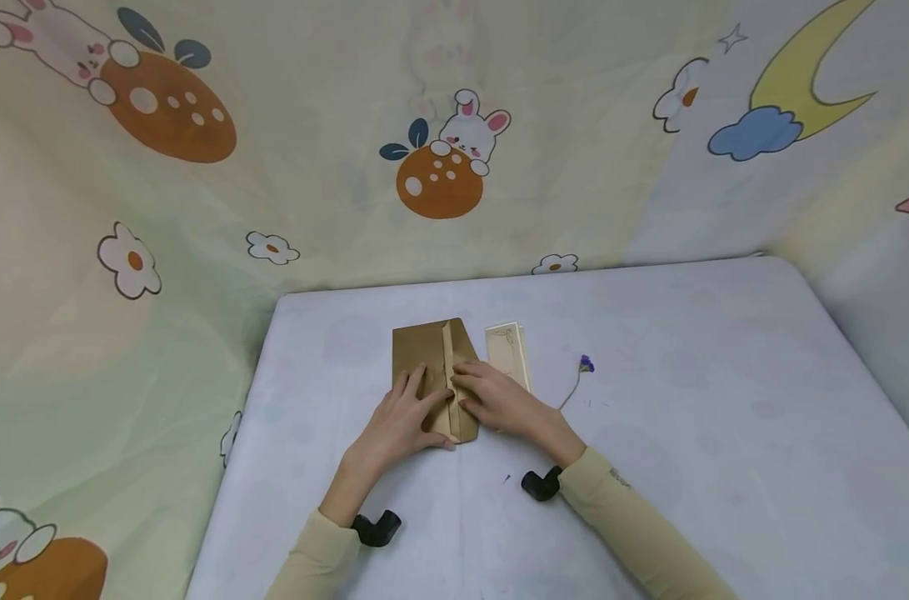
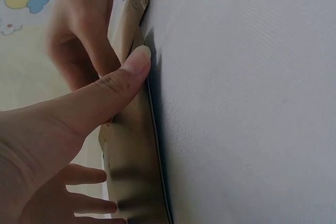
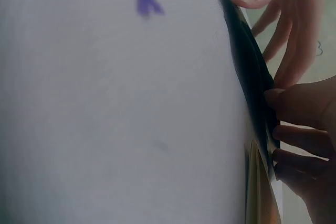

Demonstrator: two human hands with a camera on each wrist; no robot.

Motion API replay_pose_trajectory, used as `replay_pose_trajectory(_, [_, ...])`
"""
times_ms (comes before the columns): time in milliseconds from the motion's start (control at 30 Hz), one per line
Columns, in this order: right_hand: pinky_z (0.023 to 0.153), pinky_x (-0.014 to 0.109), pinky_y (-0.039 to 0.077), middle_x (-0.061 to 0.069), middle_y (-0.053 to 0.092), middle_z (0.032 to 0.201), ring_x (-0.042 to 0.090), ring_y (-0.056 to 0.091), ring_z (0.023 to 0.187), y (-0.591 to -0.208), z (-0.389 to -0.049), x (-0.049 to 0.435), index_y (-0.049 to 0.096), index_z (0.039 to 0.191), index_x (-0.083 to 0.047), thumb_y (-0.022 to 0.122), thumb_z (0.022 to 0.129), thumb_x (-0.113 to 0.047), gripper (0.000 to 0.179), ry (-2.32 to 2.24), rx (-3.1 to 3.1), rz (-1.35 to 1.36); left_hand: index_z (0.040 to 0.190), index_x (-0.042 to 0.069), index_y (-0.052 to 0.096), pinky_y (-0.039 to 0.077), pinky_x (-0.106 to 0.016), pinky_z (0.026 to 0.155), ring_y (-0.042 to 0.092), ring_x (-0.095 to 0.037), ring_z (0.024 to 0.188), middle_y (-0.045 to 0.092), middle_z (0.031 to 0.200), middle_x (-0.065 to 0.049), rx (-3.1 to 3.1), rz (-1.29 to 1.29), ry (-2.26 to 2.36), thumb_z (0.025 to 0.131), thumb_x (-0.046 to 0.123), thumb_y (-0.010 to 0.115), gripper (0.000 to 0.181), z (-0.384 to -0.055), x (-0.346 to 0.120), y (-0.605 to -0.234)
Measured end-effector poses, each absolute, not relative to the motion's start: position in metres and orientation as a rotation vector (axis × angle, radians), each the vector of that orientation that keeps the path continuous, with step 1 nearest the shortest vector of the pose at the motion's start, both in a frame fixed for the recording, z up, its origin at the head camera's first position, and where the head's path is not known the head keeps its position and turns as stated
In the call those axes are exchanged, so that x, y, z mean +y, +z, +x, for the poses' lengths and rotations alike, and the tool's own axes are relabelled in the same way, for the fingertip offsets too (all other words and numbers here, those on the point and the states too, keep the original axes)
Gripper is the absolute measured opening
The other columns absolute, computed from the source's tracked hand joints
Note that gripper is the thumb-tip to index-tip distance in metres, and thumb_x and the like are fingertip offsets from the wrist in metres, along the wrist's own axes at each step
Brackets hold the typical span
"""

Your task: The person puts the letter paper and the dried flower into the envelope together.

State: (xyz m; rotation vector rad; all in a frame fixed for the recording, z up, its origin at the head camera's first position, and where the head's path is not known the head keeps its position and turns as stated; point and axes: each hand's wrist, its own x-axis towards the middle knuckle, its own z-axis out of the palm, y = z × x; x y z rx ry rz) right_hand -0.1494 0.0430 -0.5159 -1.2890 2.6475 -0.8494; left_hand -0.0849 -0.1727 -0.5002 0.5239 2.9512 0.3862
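Observation:
A brown kraft paper envelope lies on the table under both hands. A paler raised strip runs along it beside the right-hand flap. My left hand rests on the envelope with fingers spread; its thumb lies by the near edge, as the left wrist view shows. My right hand touches the flap next to the strip with its fingertips, close to the left fingers. In the right wrist view, the envelope's side is dark and seen nearly edge-on.
Folded cream cards with a line drawing lie right of the envelope, partly behind the right hand. Farther right is a dried purple flower on a thin stem. A tiny purple bit lies nearer. Patterned cloth hangs behind the white table.

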Motion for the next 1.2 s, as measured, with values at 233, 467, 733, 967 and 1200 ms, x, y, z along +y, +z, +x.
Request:
replay_pose_trajectory(233, [0.114,0.048,0.044,0.024,0.056,0.146,0.039,0.049,0.141,-0.5202,-0.1494,0.042,0.063,0.132,0.008,0.071,0.097,-0.011,0.041,-0.819,2.654,-1.285,0.148,0.026,0.057,0.046,-0.064,0.105,0.033,-0.058,0.144,0.029,0.163,-0.026,2.948,0.546,0.312,0.076,0.063,0.079,0.084,-0.0871,-0.1715,-0.4983])
replay_pose_trajectory(467, [0.116,0.048,0.042,0.023,0.055,0.148,0.039,0.047,0.143,-0.5199,-0.1512,0.0392,0.064,0.131,0.009,0.07,0.098,-0.012,0.039,-0.797,2.641,-1.27,0.149,0.027,0.056,0.045,-0.064,0.107,0.031,-0.057,0.146,0.025,0.165,-0.026,2.917,0.534,0.288,0.076,0.065,0.078,0.085,-0.09,-0.1716,-0.4944])
replay_pose_trajectory(733, [0.118,0.048,0.04,0.024,0.054,0.148,0.04,0.046,0.144,-0.5196,-0.1536,0.0403,0.063,0.132,0.01,0.069,0.098,-0.011,0.04,-0.806,2.621,-1.258,0.149,0.026,0.056,0.044,-0.065,0.108,0.027,-0.058,0.148,0.024,0.166,-0.026,2.892,0.515,0.306,0.077,0.064,0.079,0.084,-0.0914,-0.1725,-0.4913])
replay_pose_trajectory(967, [0.116,0.049,0.042,0.025,0.056,0.145,0.041,0.048,0.141,-0.5206,-0.1541,0.0426,0.064,0.129,0.011,0.071,0.097,-0.01,0.039,-0.821,2.636,-1.298,0.149,0.025,0.055,0.046,-0.067,0.104,0.026,-0.057,0.149,0.021,0.168,-0.024,2.872,0.51,0.381,0.079,0.06,0.081,0.083,-0.0909,-0.1755,-0.4915])
replay_pose_trajectory(1200, [0.116,0.049,0.041,0.024,0.055,0.146,0.04,0.048,0.142,-0.5231,-0.1538,0.042,0.064,0.13,0.01,0.069,0.097,-0.009,0.038,-0.825,2.622,-1.283,0.15,0.026,0.054,0.048,-0.068,0.101,0.025,-0.056,0.15,0.02,0.169,-0.022,2.868,0.493,0.418,0.078,0.061,0.081,0.084,-0.0897,-0.1782,-0.4954])
